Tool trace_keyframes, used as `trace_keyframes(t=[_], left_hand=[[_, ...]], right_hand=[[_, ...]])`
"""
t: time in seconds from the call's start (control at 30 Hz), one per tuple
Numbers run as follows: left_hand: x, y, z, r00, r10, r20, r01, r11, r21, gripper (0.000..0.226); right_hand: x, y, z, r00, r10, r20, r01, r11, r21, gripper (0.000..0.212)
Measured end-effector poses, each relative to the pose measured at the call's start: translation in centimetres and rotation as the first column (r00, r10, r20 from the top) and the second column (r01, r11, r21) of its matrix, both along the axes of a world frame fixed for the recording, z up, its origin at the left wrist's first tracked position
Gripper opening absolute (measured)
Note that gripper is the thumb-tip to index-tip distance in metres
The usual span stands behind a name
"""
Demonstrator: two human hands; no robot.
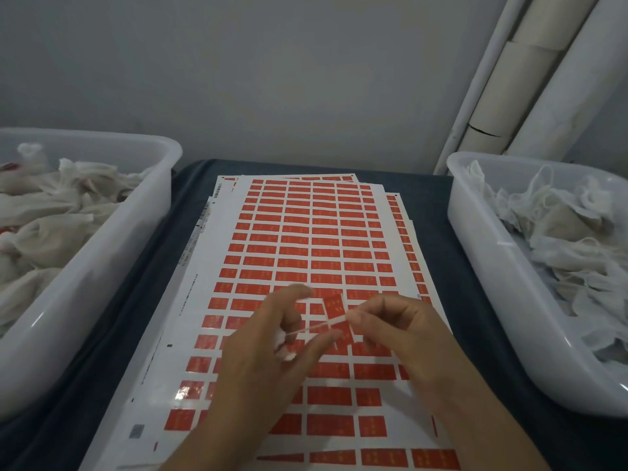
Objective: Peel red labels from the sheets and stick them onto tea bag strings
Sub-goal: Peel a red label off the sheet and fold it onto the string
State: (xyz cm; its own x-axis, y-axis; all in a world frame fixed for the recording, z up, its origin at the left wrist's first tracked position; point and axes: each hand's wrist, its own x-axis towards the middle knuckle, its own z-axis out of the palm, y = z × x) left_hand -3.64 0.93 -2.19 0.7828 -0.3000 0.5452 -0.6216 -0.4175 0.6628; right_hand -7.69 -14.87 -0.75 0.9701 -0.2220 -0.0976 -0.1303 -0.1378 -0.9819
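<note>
A stack of label sheets lay fanned on a dark cloth between two translucent white bins. The top sheet carried rows of small red labels, with a few bare white gaps just beyond the person's fingers where labels were missing.

Both hands hovered close together over the near half of the sheet. The left hand had its index finger stretched forward and the other fingers spread loosely; something small and white showed between its fingers and palm, too blurred to identify with certainty. A thin white tea bag string ran from that hand across to the right hand, whose thumb and forefinger were pinched on the string's far end. A loose red label stood tilted just above that pinch, off the sheet; whether it was already stuck to the string could not be told from the blur.

The left bin held a heap of white gauze tea bags, some showing flecks of red. The right bin held a similar tangle of white bags and strings with no red visible. Pale pipes ran up the grey wall behind the right bin
</note>
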Motion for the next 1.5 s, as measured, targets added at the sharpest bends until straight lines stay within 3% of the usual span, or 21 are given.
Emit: trace_keyframes(t=[0.13, 0.47, 0.53, 0.57, 0.67, 0.77, 1.0, 1.5], left_hand=[[-0.1, 0.1, -0.6, 0.983, -0.099, 0.156, 0.081, 0.990, 0.118, 0.035], [0.1, 0.2, -0.6, 0.987, -0.137, 0.084, 0.129, 0.987, 0.099, 0.027], [-0.1, 0.1, -0.3, 0.991, -0.119, -0.060, 0.119, 0.993, -0.006, 0.023], [-0.2, 0.1, 0.1, 0.969, -0.118, -0.215, 0.095, 0.989, -0.115, 0.020], [-0.1, 0.0, 0.8, 0.748, -0.242, -0.618, -0.089, 0.886, -0.455, 0.021], [0.2, 0.2, 1.0, 0.610, -0.305, -0.732, -0.209, 0.828, -0.520, 0.027], [0.0, 0.0, 1.0, 0.563, -0.392, -0.727, -0.170, 0.806, -0.567, 0.021], [-0.2, -0.1, 1.2, 0.566, -0.419, -0.710, -0.147, 0.796, -0.587, 0.023]], right_hand=[[0.0, -0.3, 0.2, 1.000, 0.012, 0.009, -0.012, 1.000, -0.026, 0.019], [-0.2, -0.4, 0.6, 0.972, 0.121, 0.199, -0.054, 0.949, -0.312, 0.008], [-0.3, -0.7, 0.8, 0.971, 0.031, 0.237, 0.034, 0.963, -0.269, 0.012], [-0.4, -0.9, 1.0, 0.967, -0.043, 0.249, 0.092, 0.978, -0.188, 0.016], [-0.5, -0.7, 1.2, 0.951, -0.170, 0.259, 0.168, 0.985, 0.028, 0.029], [-0.3, 1.2, 0.6, 0.968, -0.100, 0.231, 0.101, 0.995, 0.006, 0.034], [-0.1, 2.3, -0.4, 0.979, -0.057, 0.198, 0.035, 0.993, 0.113, 0.025], [-0.4, 2.3, -0.3, 0.968, -0.049, 0.248, 0.032, 0.997, 0.070, 0.018]])
